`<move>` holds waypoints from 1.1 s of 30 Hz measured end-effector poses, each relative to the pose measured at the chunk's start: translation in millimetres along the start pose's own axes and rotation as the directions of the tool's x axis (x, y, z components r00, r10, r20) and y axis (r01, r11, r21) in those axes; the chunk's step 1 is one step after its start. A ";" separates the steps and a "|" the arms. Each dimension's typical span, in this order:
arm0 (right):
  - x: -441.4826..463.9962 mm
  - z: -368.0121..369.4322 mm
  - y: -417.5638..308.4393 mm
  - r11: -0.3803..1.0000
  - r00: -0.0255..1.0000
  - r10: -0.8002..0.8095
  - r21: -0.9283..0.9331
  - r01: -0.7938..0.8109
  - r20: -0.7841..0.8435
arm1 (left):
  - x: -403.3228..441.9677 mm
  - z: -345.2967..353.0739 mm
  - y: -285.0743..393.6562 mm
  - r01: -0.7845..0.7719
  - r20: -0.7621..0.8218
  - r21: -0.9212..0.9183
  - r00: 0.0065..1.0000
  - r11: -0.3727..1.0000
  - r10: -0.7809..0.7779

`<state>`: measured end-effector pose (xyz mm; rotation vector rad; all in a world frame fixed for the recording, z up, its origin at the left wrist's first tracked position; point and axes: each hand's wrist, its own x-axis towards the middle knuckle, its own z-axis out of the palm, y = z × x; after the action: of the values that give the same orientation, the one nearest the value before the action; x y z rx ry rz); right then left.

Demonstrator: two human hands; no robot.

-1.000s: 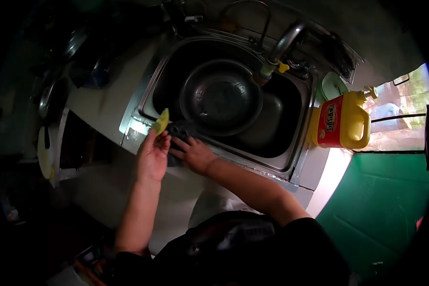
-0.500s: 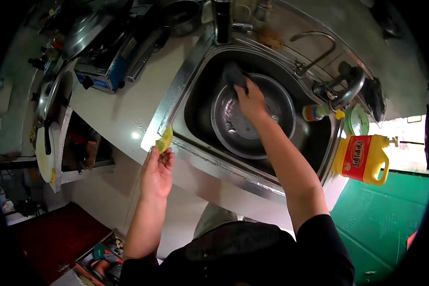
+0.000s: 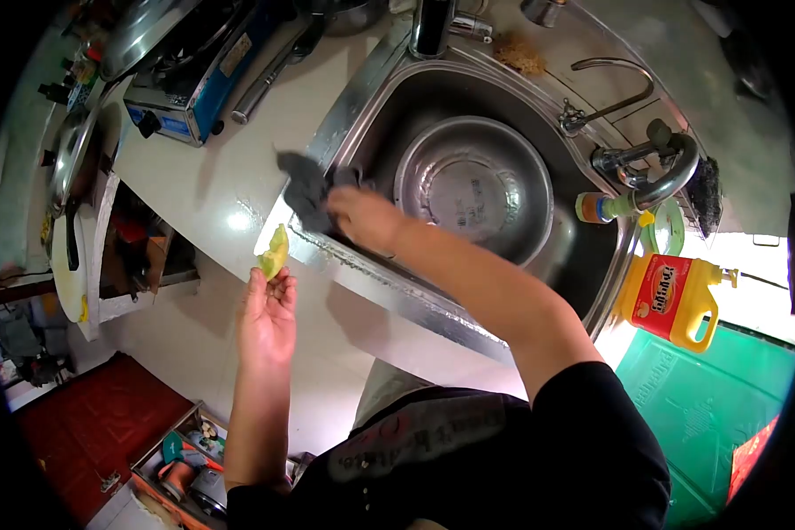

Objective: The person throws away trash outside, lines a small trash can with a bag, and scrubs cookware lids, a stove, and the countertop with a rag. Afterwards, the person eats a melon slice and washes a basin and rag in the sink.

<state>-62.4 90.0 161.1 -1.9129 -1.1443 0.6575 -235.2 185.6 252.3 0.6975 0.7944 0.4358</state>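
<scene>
My left hand (image 3: 269,305), palm up, pinches a small yellow-green piece (image 3: 275,253), soft-looking, its kind unclear. It is held just off the counter's front edge, left of the sink. A dark grey cloth (image 3: 306,190) is in my right hand (image 3: 359,216), which is partly smeared by motion at the sink's left rim. The cloth hangs over the rim and the counter beside it. A round metal basin (image 3: 415,168) sits in the steel sink (image 3: 583,252), with what looks like a little water at its bottom.
Right of the sink stands a yellow jug (image 3: 671,300) with a red label. A curved faucet (image 3: 671,177) and a thin tap (image 3: 614,66) rise behind the sink. On the left are a blue gas stove (image 3: 181,102) and a long metal handle (image 3: 269,84). Below lies an open box (image 3: 190,468).
My right hand has moved left with the cloth, from over the basin to the sink's left rim. My left hand has shifted slightly left and down, still pinching the yellow-green piece.
</scene>
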 end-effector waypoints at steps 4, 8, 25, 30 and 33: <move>-79.7 3.3 10.5 0.998 0.989 -0.051 -0.029 0.047 -0.138 | -4.7 -4.0 -12.5 0.021 0.047 0.020 0.999 1.000 -0.022; -156.6 -19.6 16.5 0.997 0.996 0.046 -0.057 -0.050 -0.076 | -11.8 4.3 -22.9 0.050 0.064 0.019 0.997 0.999 -0.051; -204.5 -112.4 12.0 0.931 0.768 0.363 0.178 -0.317 -0.528 | -114.9 68.2 -11.6 0.428 0.587 0.167 0.681 0.888 -0.439; -74.4 -132.4 10.7 0.964 0.728 0.264 0.140 -0.227 -0.633 | -122.5 75.0 35.7 0.449 0.732 0.264 0.483 0.853 -0.481; 9.4 -136.7 36.8 0.988 0.719 -0.014 -0.122 -0.098 -0.695 | -120.7 76.2 69.9 0.513 0.692 0.328 0.441 0.793 -0.571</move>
<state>62.0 38.2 205.1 -2.0433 -0.6632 -0.1652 -259.8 132.0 399.9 0.5656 0.1581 -0.5045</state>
